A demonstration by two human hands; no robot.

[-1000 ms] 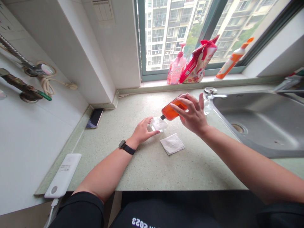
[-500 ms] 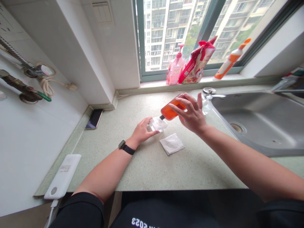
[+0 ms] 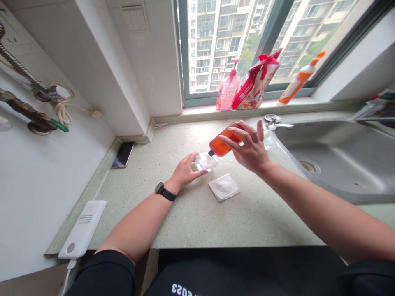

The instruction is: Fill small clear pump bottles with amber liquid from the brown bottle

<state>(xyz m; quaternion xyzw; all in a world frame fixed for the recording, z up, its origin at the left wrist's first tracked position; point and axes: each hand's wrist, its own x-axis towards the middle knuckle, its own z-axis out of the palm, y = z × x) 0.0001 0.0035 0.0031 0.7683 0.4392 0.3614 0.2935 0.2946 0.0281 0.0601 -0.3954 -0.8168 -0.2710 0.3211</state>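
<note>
My left hand (image 3: 186, 169) curls round a small clear container (image 3: 207, 162) on the counter, thumb on its near side and fingers on the far side. Above it, my right hand (image 3: 251, 149) grips a bottle of orange-red liquid (image 3: 221, 144). That bottle is tilted, its dark neck end (image 3: 211, 153) pointing down at the top of the clear container. Whether liquid is flowing out I cannot tell. A folded white paper napkin (image 3: 224, 187) lies on the counter just below the two hands. Behind my right hand a clear bottle (image 3: 269, 139) is partly hidden.
A steel sink (image 3: 324, 193) with a tap (image 3: 283, 125) is at the right. On the window sill stand a pink pump bottle (image 3: 227, 92), a red bag (image 3: 256, 84) and an orange-white bottle (image 3: 298, 84). A phone (image 3: 122, 155) and a white power bank (image 3: 82, 229) lie to the left.
Almost nothing differs. The whole view has shifted very slightly; both hands keep the same hold, and the bottle stays tilted over the clear container.
</note>
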